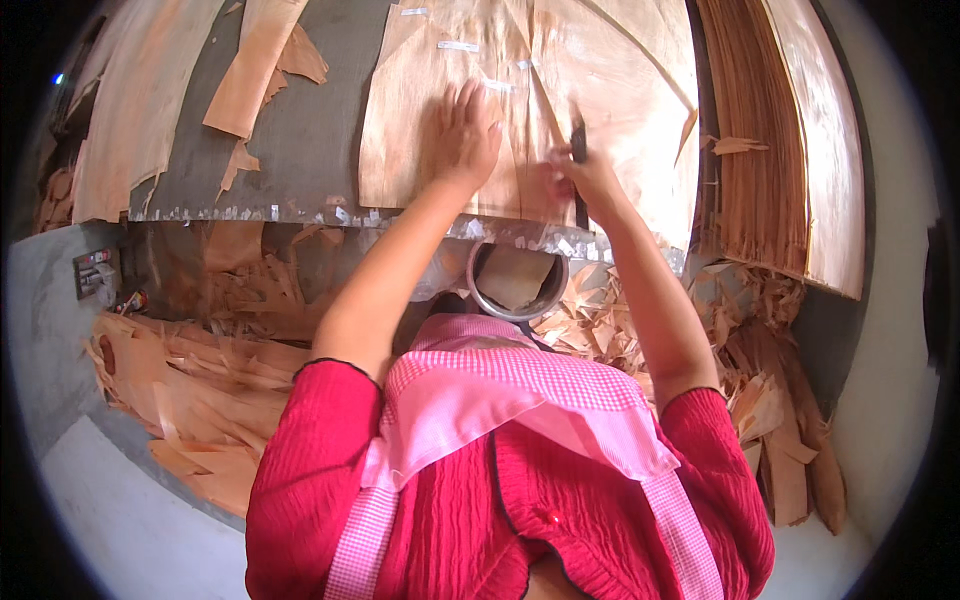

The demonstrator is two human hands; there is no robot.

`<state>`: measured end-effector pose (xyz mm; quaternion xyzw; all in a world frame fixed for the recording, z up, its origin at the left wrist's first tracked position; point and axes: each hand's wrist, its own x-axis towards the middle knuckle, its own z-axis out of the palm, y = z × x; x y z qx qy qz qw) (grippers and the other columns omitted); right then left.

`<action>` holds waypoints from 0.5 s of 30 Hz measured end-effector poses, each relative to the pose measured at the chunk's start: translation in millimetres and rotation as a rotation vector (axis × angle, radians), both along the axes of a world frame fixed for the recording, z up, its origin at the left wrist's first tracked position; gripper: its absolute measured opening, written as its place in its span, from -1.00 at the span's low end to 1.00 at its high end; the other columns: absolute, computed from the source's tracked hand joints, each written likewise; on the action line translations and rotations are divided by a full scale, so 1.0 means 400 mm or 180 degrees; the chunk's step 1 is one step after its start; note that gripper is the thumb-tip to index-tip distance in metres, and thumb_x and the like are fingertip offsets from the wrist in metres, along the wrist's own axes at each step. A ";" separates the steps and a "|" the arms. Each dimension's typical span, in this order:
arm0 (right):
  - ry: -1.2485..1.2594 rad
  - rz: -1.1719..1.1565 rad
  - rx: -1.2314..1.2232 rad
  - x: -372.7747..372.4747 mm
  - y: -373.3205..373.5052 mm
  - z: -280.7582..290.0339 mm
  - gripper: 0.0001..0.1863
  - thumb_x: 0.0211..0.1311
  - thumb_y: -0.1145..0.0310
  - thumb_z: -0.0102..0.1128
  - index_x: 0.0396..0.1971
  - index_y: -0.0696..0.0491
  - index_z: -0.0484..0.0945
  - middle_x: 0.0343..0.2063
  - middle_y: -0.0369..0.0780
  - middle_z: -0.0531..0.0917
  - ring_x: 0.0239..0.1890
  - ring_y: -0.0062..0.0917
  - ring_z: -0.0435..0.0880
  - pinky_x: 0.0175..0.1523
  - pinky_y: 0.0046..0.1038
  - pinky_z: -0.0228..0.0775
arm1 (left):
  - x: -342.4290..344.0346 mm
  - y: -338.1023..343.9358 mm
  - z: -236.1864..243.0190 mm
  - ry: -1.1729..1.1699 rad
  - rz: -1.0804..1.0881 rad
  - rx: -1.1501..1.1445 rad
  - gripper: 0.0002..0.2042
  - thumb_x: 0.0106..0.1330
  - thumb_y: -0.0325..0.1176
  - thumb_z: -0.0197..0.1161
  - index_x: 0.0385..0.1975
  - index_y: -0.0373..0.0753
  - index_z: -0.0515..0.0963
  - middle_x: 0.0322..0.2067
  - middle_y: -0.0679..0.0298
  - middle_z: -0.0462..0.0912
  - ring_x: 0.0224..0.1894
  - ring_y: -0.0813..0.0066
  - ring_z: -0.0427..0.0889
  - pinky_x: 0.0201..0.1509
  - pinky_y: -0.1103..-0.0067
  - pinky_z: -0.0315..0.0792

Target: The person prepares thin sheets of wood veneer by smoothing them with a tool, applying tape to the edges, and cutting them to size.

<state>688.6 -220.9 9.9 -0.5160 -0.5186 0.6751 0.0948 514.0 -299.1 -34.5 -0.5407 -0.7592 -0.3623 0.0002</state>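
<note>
A thin, pale wood veneer sheet (400,150) lies on the grey worktable, with small white tape pieces (458,46) stuck along its seams. My left hand (468,138) rests flat on the sheet, fingers spread, left of a dark lengthwise line in the wood. To its right, my right hand (588,178) is closed around a slim black tool (579,142) that stands out above and below the fist. Motion smears the right fingertips, and the tool's working end cannot be made out. A darker curved strip (640,45) crosses the sheet's far right.
Torn veneer pieces (255,75) lie on the table's left. Stacked veneer (755,130) stands at right. Below the table's tape-flecked front edge (300,214) is a round metal bowl (476,290) holding a flat tan piece. Veneer scraps (220,375) heap on both sides.
</note>
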 end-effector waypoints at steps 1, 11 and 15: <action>-0.0039 0.0139 -0.0124 0.023 -0.040 0.011 -0.83 0.09 0.37 0.15 -0.31 0.07 0.52 -0.53 -0.29 0.58 -0.57 -0.63 0.54 -0.52 -0.55 0.39 | 0.019 -0.053 -0.021 0.0136 0.0011 0.0076 -0.48 0.09 -0.38 0.09 0.09 -0.36 0.17 0.14 0.06 0.17 0.21 0.03 0.09 0.26 0.27 -0.01; 0.0013 0.0552 0.0284 0.003 -0.116 -0.017 -0.82 0.05 0.45 0.14 -0.33 0.15 0.44 -0.66 -0.27 0.52 -0.73 -0.67 0.43 -0.65 -0.62 0.26 | 0.121 -0.242 0.018 0.0432 -0.0825 -0.0437 -0.48 0.01 -0.30 0.21 0.04 -0.24 0.32 0.07 0.18 0.29 0.17 0.18 0.18 0.23 0.33 0.06; -0.0202 0.0829 0.0754 -0.009 -0.110 -0.039 -0.80 0.02 0.46 0.14 -0.33 0.17 0.43 -0.66 -0.23 0.52 -0.74 -0.63 0.45 -0.67 -0.57 0.27 | 0.134 -0.244 0.039 0.0324 -0.0644 -0.0305 -0.51 0.04 -0.29 0.20 0.03 -0.20 0.34 0.06 0.23 0.31 0.15 0.21 0.20 0.22 0.35 0.06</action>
